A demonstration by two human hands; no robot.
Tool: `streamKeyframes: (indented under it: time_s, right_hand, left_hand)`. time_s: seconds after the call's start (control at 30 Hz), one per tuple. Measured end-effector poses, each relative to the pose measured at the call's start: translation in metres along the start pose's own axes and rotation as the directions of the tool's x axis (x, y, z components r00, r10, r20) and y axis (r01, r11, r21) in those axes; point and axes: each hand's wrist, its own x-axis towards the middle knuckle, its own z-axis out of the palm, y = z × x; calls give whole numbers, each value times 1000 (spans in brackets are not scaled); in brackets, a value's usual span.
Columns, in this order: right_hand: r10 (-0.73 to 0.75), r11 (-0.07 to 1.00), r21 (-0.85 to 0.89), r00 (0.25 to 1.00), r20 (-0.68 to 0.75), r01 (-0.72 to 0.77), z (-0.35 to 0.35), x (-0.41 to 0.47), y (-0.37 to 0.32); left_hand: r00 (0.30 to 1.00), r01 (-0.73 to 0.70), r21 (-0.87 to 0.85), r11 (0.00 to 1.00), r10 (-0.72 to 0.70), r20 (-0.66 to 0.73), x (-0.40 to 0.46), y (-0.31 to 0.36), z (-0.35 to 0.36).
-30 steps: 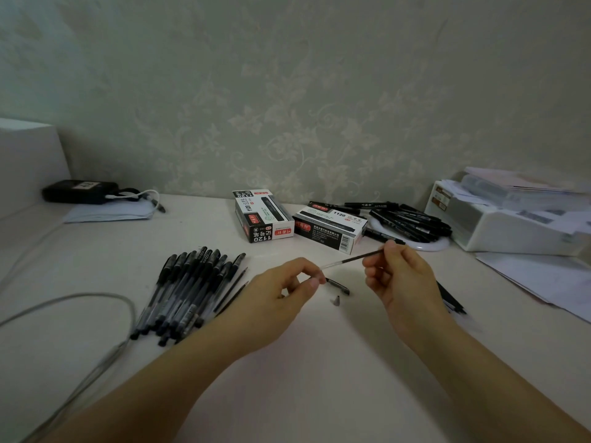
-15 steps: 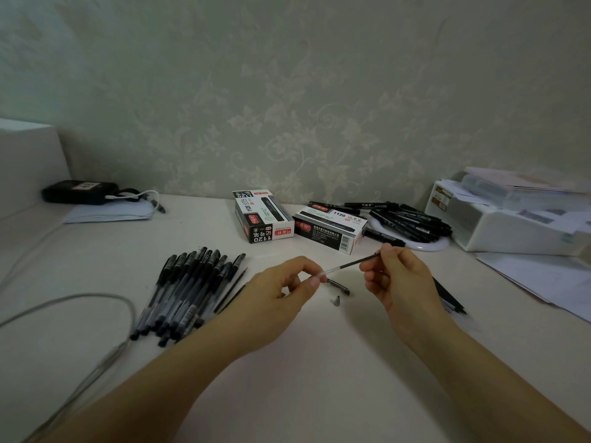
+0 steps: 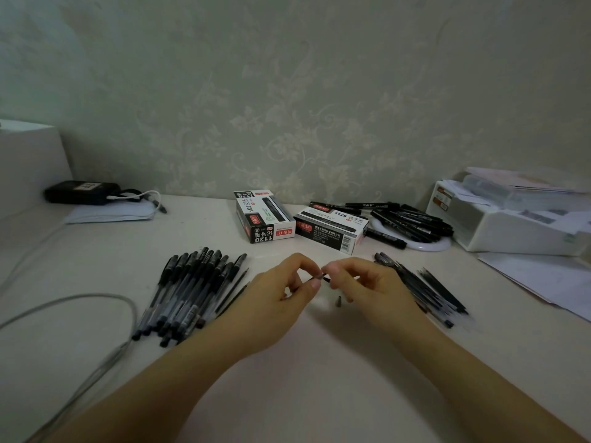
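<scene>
Holding: the left hand [image 3: 278, 298] and right hand [image 3: 371, 289] each pinched the thin pen refill [image 3: 325, 278] with their fingertips.
Place: it hung just above the table [image 3: 303, 378], right of the capped pens [image 3: 188, 292].
Handling: judged light, slim, somewhat bendable and slippery.
Hold: best pinched gently on the shaft, away from the tip.

Your view is dim and flat, shadows soft; wide-angle bending warps the edges, and the cable [image 3: 105, 366] looks perhaps motion-blurred.
</scene>
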Motion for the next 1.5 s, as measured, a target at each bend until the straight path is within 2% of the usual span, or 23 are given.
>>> streamKeyframes:
  time_s: [0.07,0.13,0.23,0.33,0.57,0.6,0.7,0.8,0.9,1.13,1.23,1.33,1.43,1.5]
  right_hand:
    - [-29,997,-68,999,-39,26,-2,0,2]
    - [-54,971,-238,996,-76,35,-5,1,7]
    - [-68,879,-474,998,-4,58,-7,0,13]
    - [-61,842,-533,997,57,82,-7,0,17]
    - [-84,883,-458,995,52,98,-9,2,19]
    - [-74,917,-390,997,25,78,-8,3,19]
    - [7,1000,-25,1000,-28,-8,-7,5,15]
    - [16,993,119,1000,12,-17,-6,6,13]
    - [-5,993,118,996,92,-6,-4,4,13]
    - [12,986,160,991,132,-34,-4,3,13]
    - [32,983,172,990,135,-56,-5,3,11]
    - [55,995,79,985,162,-69,-4,1,11]
    - [23,989,-148,990,138,-2,-1,0,13]
    - [-11,977,-211,992,125,38,-1,-1,13]
  left_hand:
    - [1000,-2,-7,1000,2,-4,0,0,-1]
    - [1000,-4,3,1000,4,-4,0,0,-1]
    - [1000,4,21,1000,-4,2,1,-2,0]
    - [1000,12,40,999,-13,2,1,-3,0]
    - [999,37,89,995,-38,17,-1,-4,-1]
    - [999,36,104,994,-39,26,-1,-4,-2]
    - [998,26,136,990,-34,57,-3,-1,-3]
    - [996,19,152,988,-31,81,-4,2,-3]
    - [993,2,150,989,-20,117,-4,2,-3]
    - [998,-11,288,958,-6,59,-4,2,-4]
    - [997,-46,311,949,23,77,-4,5,-6]
    - [990,-119,385,915,82,113,-4,7,-7]
    - [987,-150,397,905,114,112,-4,6,-6]
    - [988,-149,389,909,119,101,-4,6,-5]
